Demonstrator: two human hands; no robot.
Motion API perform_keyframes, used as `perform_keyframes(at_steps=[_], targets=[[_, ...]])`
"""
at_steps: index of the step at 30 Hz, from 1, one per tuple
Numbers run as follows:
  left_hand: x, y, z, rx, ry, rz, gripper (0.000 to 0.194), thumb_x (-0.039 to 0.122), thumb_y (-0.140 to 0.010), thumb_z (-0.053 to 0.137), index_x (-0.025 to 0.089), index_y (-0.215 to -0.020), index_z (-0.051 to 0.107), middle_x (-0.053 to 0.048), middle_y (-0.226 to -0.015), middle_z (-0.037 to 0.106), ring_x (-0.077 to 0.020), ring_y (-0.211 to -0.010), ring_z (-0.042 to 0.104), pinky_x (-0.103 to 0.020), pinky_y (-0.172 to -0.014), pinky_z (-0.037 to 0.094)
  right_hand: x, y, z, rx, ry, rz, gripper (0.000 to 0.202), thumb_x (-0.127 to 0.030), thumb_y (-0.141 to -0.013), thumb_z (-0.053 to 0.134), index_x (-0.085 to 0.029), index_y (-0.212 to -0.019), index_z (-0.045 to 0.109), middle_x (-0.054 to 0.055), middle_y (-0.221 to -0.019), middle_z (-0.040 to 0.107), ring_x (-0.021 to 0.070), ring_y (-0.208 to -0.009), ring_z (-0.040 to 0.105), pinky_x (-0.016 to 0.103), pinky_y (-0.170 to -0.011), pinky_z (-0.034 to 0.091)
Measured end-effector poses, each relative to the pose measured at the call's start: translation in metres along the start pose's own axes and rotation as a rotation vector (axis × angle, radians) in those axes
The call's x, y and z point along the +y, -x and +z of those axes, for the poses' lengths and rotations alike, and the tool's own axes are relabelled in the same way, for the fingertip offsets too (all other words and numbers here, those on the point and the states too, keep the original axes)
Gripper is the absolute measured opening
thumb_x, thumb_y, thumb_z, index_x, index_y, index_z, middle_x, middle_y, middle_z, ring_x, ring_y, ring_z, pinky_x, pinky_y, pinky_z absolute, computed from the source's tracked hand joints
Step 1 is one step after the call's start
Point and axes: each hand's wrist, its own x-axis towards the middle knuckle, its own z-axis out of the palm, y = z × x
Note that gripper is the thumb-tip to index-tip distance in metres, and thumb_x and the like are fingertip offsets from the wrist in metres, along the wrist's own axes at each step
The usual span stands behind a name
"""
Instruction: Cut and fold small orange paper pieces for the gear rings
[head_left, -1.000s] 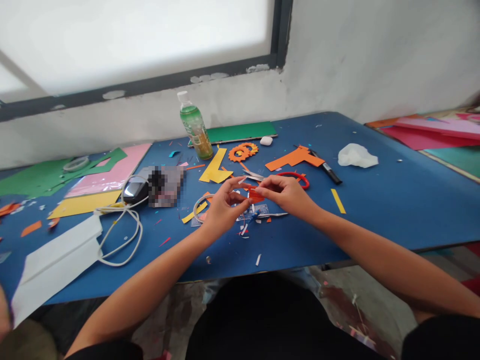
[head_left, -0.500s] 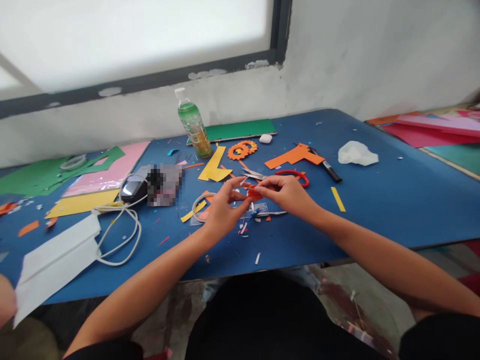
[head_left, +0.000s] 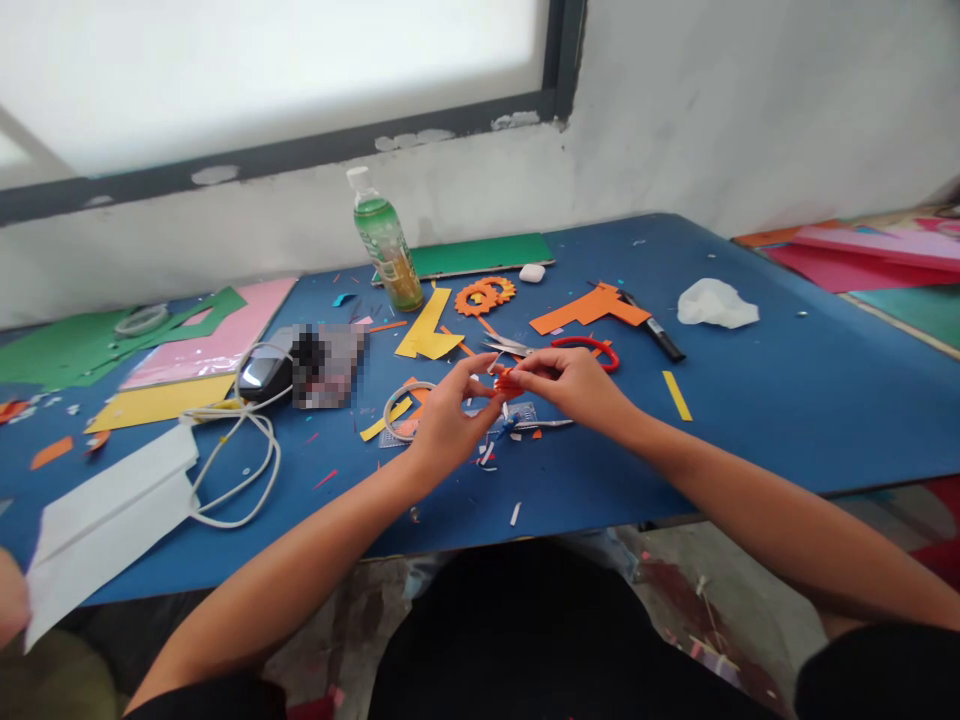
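Observation:
Between my two hands is a small orange paper piece (head_left: 508,383), pinched at its left by my left hand (head_left: 455,412) and at its right by my right hand (head_left: 574,388). A thin white strip stands up by my left fingertips. Just behind my hands lie scissors with red handles (head_left: 611,357), their blades pointing left. Two orange toothed paper rings (head_left: 475,299) rest farther back, beside a bent yellow paper piece (head_left: 427,335). Orange paper (head_left: 589,311) and a black marker (head_left: 660,341) lie behind my right hand. A white ring (head_left: 388,408) is left of my left hand.
A green-labelled bottle (head_left: 388,245) stands near the wall. On the left are a looped white cable (head_left: 276,460), a dark device (head_left: 264,378), coloured sheets and folded white paper (head_left: 112,520), with a person's hand (head_left: 11,598) at its edge. Crumpled white material (head_left: 716,304) lies at right.
Both hands remain almost in place around the orange paper piece, which has turned slightly. The view has shifted a little.

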Motion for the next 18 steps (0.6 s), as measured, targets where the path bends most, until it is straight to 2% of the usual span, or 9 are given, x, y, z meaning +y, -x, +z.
perform_keyframes(at_steps=[7, 14, 18], targets=[[-0.0046, 0.0009, 0.0011, -0.007, -0.148, 0.103, 0.04, 0.014, -0.077, 0.059, 0.018, -0.115, 0.049, -0.008, -0.108, 0.063, -0.0105, -0.075, 0.063, -0.028, -0.076, 0.053, -0.0012, -0.0006, -0.0002, 0.011, 0.082, 0.002, 0.029, -0.041, -0.076, 0.059, -0.015, -0.076, 0.071, -0.002, -0.052, 0.05, 0.0092, -0.05, 0.038, 0.025, -0.047, 0.026], [-0.0048, 0.0015, 0.0015, -0.045, -0.268, 0.221, 0.037, 0.013, -0.08, 0.057, 0.018, -0.115, 0.048, -0.008, -0.109, 0.063, -0.0104, -0.076, 0.065, -0.026, -0.076, 0.053, 0.0019, -0.0021, 0.0006, 0.02, 0.137, 0.004, 0.027, -0.04, -0.075, 0.06, -0.016, -0.074, 0.071, -0.002, -0.05, 0.048, 0.0097, -0.05, 0.039, 0.024, -0.047, 0.026], [-0.0048, 0.0008, -0.0004, -0.109, -0.339, 0.288, 0.035, 0.015, -0.083, 0.054, 0.019, -0.117, 0.047, -0.007, -0.105, 0.063, -0.0129, -0.081, 0.065, -0.028, -0.078, 0.052, 0.0063, -0.0054, -0.0008, -0.019, 0.154, 0.009, 0.028, -0.041, -0.075, 0.059, -0.016, -0.074, 0.071, -0.002, -0.05, 0.049, 0.0102, -0.05, 0.042, 0.024, -0.047, 0.026]])
